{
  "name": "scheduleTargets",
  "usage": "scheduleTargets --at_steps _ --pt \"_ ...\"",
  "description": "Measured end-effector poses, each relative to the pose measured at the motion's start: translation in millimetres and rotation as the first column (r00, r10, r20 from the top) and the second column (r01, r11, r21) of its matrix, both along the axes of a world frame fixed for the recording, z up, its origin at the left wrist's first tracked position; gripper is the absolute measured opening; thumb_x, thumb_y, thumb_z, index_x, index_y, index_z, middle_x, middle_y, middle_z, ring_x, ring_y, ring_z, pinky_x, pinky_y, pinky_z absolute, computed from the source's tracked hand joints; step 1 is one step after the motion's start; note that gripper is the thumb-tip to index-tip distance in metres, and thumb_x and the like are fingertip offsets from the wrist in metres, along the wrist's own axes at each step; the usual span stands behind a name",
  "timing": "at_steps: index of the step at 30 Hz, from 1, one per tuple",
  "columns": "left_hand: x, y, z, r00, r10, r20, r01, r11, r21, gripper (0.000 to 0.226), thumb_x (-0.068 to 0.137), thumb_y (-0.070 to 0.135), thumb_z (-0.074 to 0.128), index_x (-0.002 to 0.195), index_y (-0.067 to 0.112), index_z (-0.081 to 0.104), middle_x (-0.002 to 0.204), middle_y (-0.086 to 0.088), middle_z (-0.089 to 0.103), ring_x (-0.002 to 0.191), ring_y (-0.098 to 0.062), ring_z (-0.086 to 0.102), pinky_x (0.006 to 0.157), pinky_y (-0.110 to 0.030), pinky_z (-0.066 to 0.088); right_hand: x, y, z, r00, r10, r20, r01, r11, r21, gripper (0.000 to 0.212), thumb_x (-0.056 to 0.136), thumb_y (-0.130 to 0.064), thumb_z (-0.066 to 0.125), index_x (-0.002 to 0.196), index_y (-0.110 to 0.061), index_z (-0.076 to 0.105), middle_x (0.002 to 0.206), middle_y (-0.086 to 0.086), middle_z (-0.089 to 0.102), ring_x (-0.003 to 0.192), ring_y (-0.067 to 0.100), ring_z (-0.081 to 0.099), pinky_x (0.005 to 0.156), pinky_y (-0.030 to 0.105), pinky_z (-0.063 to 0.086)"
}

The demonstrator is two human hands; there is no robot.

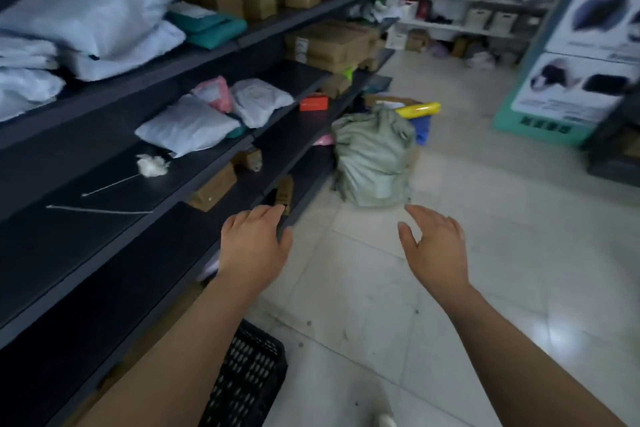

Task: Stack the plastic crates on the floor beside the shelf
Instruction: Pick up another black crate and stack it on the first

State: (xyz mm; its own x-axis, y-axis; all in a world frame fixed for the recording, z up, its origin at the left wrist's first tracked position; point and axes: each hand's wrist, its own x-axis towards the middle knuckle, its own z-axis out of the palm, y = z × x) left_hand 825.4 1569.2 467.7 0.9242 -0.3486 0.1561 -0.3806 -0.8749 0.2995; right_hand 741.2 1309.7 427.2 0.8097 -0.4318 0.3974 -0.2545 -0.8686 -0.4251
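Note:
A black perforated plastic crate (247,381) stands on the tiled floor beside the dark shelf (104,253), low in the view and partly hidden under my left forearm. My left hand (254,244) is held out over the shelf's front edge, fingers relaxed, holding nothing. My right hand (434,248) is stretched out over the bare floor, fingers spread, holding nothing. Both hands are well above and beyond the crate.
The dark shelf runs along the left with white parcels (187,128), cardboard boxes (211,189) and pillows. A stuffed green sack (374,159) sits on the floor ahead by the shelf. A teal display stand (568,80) rises at right. White tiles (485,288) stretch between.

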Motion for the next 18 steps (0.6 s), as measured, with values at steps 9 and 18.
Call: scheduleTargets --at_steps 9,18 --pt "-37 -190 8 0.924 -0.377 0.066 0.379 0.926 -0.004 0.042 0.087 0.035 0.051 0.123 0.014 0.060 0.116 -0.013 0.066 0.100 -0.037 0.061 0.088 -0.042 0.043 -128 -136 10 0.918 -0.395 0.016 0.395 0.918 0.020 0.033 0.090 -0.026 0.058 0.120 -0.013 0.063 0.121 0.008 0.066 0.114 0.029 0.059 0.106 0.049 0.033" --pt "-119 -402 12 0.770 -0.631 0.099 0.636 0.771 -0.036 0.046 0.085 0.035 0.051 0.124 0.012 0.060 0.114 -0.014 0.067 0.100 -0.038 0.062 0.089 -0.043 0.044 -272 -275 14 0.737 -0.675 -0.020 0.676 0.737 0.026 0.032 0.088 -0.023 0.061 0.118 -0.014 0.064 0.120 0.007 0.067 0.114 0.030 0.058 0.104 0.045 0.033"
